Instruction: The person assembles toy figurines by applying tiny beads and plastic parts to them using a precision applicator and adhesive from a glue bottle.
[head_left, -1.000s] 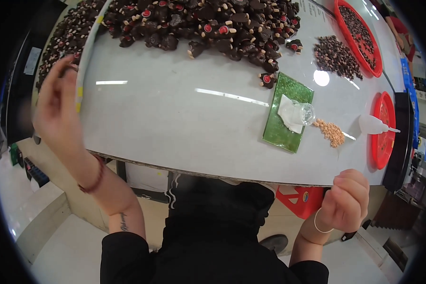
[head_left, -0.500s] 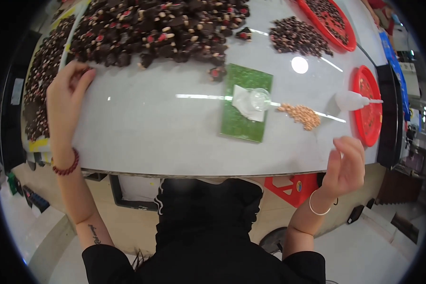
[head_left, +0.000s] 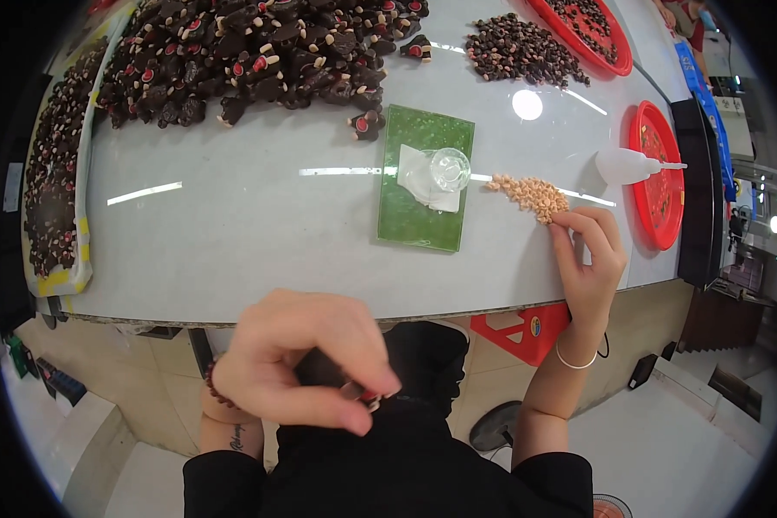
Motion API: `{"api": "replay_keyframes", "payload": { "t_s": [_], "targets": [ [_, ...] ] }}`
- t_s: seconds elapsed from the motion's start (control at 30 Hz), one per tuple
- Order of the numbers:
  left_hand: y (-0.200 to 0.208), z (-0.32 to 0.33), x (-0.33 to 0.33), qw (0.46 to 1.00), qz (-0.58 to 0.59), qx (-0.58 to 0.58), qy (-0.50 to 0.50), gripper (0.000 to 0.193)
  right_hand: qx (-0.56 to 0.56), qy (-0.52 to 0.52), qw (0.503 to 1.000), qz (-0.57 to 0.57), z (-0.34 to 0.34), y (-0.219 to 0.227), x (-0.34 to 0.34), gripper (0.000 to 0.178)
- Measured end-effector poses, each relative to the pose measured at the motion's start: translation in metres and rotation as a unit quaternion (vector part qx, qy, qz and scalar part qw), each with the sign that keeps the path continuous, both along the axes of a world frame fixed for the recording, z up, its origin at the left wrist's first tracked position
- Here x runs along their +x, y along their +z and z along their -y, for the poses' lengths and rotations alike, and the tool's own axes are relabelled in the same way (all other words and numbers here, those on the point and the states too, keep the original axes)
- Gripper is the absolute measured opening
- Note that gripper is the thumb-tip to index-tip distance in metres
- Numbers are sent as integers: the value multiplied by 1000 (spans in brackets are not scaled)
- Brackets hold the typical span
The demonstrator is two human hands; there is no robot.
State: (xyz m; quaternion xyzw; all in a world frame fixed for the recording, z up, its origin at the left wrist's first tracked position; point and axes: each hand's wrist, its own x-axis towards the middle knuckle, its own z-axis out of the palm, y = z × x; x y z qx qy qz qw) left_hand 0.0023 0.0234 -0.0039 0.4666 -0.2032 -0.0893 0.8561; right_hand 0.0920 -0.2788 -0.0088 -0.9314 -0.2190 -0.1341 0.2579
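Note:
My left hand is raised near my chest, above the table's front edge. Thumb and fingers pinch a small dark brown piece with a bit of red and beige on it, mostly covered by the fingers. My right hand reaches to the near end of a heap of tiny beige pieces, thumb and forefinger pinched together at its edge; whatever is between the fingertips is too small to see clearly. Between the hands lies a green rectangular pad bearing a white folded paper and a small clear round dish.
A big pile of dark brown pieces with red and beige parts covers the far left. Beside it stands a long tray of similar pieces. At right are a dark heap, a red tray and a white nozzle bottle.
My left hand has come from the table's left side to near my chest, gripping a dark piece. My right hand has moved forward and left to the beige heap, its fingers closing.

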Motion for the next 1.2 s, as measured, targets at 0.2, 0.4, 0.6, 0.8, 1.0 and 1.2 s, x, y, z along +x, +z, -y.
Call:
{"api": "replay_keyframes", "payload": {
  "t_s": [0.2, 0.4, 0.6, 0.8, 1.0, 1.2],
  "targets": [
    [-6, 12, -7, 986, -142, -73, -38, 22, 7, 19, 999, -33, 3, 1, 5, 13],
    [-12, 10, -8, 977, -173, -121, -20, 21, 72, 38, 996, -41, -2, 8, 3, 10],
    [-14, 12, -6, 986, -128, -110, -10, 21, 266, 174, 948, -12, -52, 35, 1, 9],
    [-14, 11, -12, 979, -158, -126, -6, 19, 141, 153, 976, -61, -76, 39, 14, 10],
    [-19, 2, -16, 974, -171, -149, 12, 19, 135, 151, 977, -70, -85, 35, 21, 10],
    [-14, 2, -13, 975, -164, -151, 18, 19, 99, 161, 977, -102, -79, 39, 25, 13]
  ]
}}
